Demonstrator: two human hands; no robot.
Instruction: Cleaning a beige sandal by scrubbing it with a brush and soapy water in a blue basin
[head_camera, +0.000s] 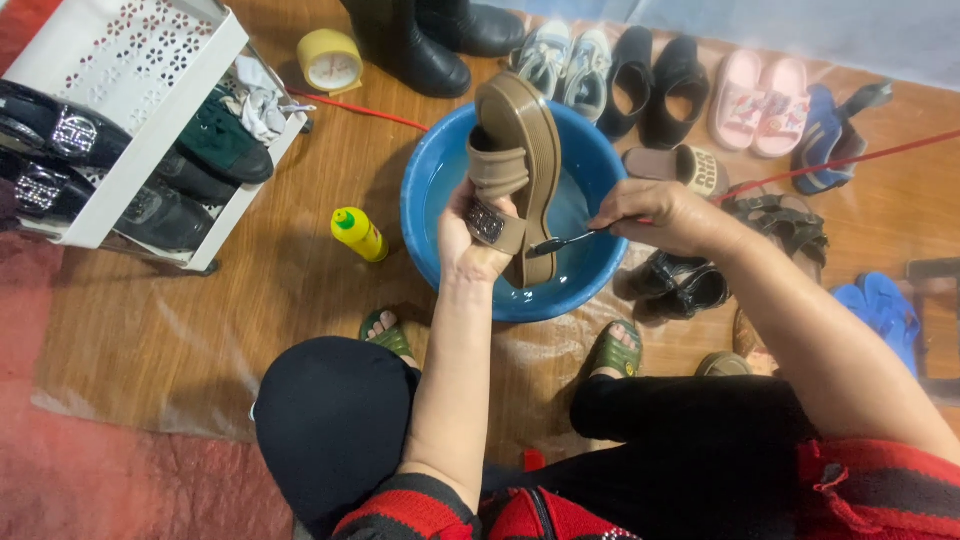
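At far left a white perforated shoe rack (130, 90) holds dark shoes with glittering buckles. Right of it, farther off, lies a yellow roll of tape (330, 58); nearer, on the clear plastic sheet (200, 330) over the floor, lies a small yellow squeeze bottle (358, 233) with a green cap, its label too small to make out.

In the middle stands a blue basin (430, 190) of water. Over it the left hand (470, 232) is closed around the strap end of a tan platform sandal (515, 165), sole turned up and to the right, toe pointing away. The right hand (662, 215) pinches a dark toothbrush (565, 240), its bristles touching the sandal's side near the heel.

To scrub well, I judge the sandal should be kept above the basin so drips fall in, gripped firmly at the strap, with short strokes along the grooved edge, turning the shoe rather than the wrist.

Beyond the basin runs a row of footwear: black boots (420, 40), grey sneakers (560, 60), black slip-ons (655, 85), pink slides (765, 90); blue slippers (885, 305) lie at right
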